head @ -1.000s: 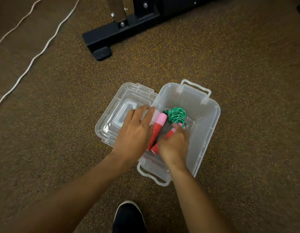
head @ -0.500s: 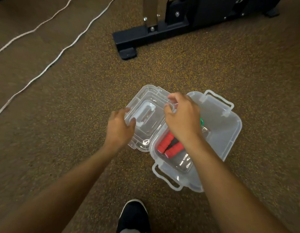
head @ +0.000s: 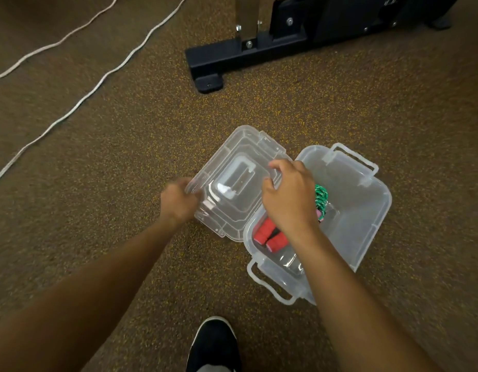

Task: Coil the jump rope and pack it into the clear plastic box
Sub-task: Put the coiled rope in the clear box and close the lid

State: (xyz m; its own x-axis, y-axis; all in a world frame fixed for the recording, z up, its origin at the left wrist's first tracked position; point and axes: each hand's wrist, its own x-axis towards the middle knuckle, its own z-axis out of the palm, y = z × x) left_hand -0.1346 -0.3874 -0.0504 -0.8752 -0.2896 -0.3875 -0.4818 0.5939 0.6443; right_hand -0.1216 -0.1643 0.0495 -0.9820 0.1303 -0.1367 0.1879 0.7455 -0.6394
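A speckled brown carpet [head: 125,157] covers the floor, with a black machine base [head: 259,53] at the top and a white cord [head: 79,103] trailing on the left. In the head view, the clear plastic box [head: 366,224] stands open on the carpet; the coiled jump rope [head: 321,198] lies inside it, its red handles [head: 268,236] near the front wall. The lid [head: 232,183] lies just beside the box. The left hand [head: 179,201] pinches the lid's left edge; the right hand [head: 289,200] curls its fingers over the right edge. To close well, the person should lift it level, square its corners over the rim, and check no rope sticks up before pressing down.
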